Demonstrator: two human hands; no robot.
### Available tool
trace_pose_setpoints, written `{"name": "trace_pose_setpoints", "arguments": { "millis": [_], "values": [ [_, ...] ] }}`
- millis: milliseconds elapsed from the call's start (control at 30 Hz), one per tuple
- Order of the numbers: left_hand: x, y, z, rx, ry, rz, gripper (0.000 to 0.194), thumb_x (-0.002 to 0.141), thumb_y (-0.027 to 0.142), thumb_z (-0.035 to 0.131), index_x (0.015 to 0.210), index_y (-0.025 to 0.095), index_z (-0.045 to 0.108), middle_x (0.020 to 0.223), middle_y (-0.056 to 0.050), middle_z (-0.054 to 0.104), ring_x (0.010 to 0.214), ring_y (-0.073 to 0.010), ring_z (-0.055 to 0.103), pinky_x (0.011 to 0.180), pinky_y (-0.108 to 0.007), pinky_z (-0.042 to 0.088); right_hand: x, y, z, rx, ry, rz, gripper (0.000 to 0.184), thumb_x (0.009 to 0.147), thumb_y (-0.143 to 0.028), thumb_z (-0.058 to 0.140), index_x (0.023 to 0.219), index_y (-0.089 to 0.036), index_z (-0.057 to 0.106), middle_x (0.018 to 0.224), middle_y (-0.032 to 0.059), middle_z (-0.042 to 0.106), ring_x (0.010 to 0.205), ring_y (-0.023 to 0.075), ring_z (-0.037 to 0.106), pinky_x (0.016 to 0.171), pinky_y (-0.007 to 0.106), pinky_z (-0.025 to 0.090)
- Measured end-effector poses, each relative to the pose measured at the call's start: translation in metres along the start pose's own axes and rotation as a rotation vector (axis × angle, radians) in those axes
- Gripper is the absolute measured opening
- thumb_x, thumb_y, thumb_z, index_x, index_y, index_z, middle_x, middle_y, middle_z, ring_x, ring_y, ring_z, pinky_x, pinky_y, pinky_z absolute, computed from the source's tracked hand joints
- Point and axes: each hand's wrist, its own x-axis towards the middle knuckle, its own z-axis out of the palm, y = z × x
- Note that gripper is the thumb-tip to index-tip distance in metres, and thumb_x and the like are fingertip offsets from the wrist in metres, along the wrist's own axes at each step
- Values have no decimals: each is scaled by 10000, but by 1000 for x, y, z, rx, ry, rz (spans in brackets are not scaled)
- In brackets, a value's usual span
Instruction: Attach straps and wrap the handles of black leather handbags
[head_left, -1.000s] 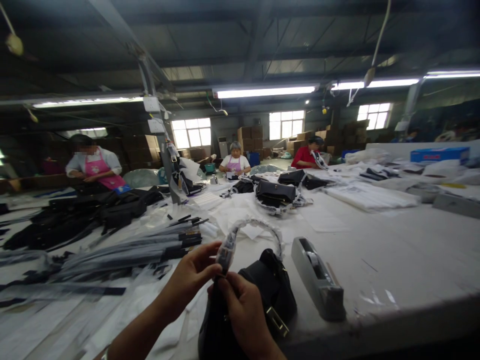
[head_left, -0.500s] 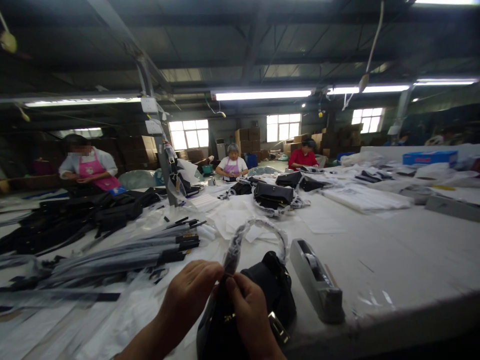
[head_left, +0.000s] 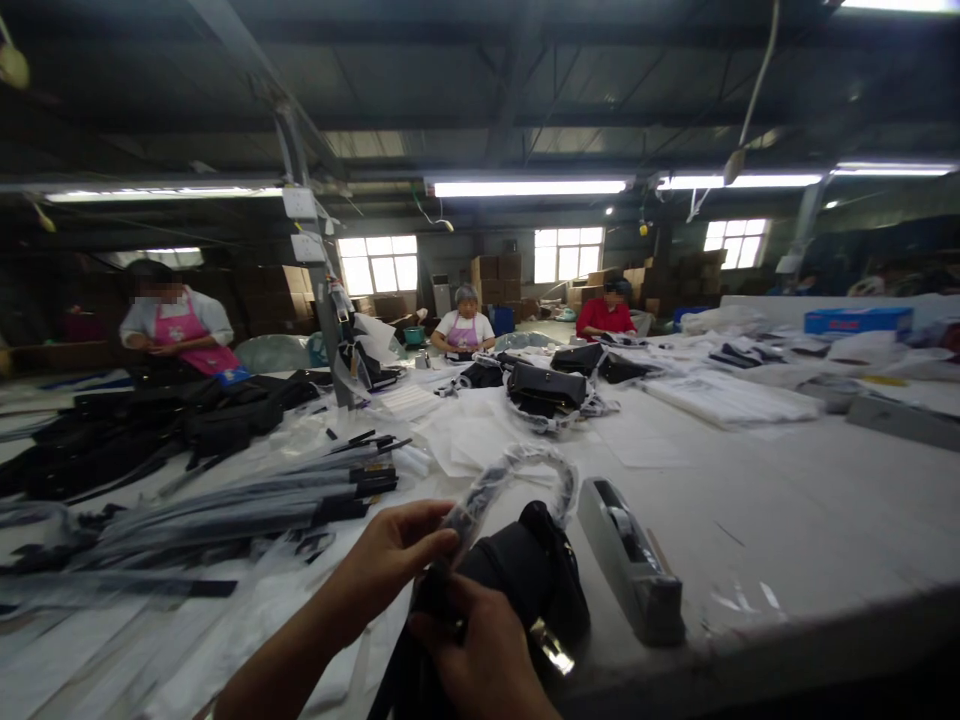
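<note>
A black handbag lies at the table's front edge, its gold clasp facing me. Its looped handle is wrapped in clear plastic and arches away over the bag. My left hand is closed round the near end of that wrapped handle, thumb toward the bag. Just below it, my right hand has its fingers closed on a black part of the bag at the handle's base; the fingertips are partly hidden. A grey tape dispenser stands to the right of the bag.
Plastic-sleeved black straps lie to the left, with black bags heaped behind them. A finished-looking black bag sits further back by white sheets. A metal post rises at left. Co-workers sit or stand across the table.
My right hand has moved slightly down and left onto the black part at the handle's base. My left hand has shifted its hold, and the bag has turned a little.
</note>
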Motion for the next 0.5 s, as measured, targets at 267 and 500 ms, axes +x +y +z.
{"name": "trace_pose_setpoints", "arguments": {
  "millis": [267, 500],
  "values": [
    [-18, -42, -3, -121, 18, -30, 298, 761, 341, 764, 1007, 174, 759, 891, -51, 766, 906, -254, 676, 840, -321, 499, 5, 15, 3, 76, 110, 34, 173, 772, -175, 687, 843, -298, 786, 809, -21, 784, 793, 216, 729, 703, 253, 504],
    [-31, -42, -8, -139, 104, -48, 340, 831, 361, 689, 1123, 187, 709, 1031, -64, 748, 983, -263, 655, 882, -336, 491, 13, 11, -11, 56, 147, -58, 289, 848, -365, 652, 1106, -242, 701, 985, 40, 762, 877, 224, 707, 774, 287, 533]
  ]
}}
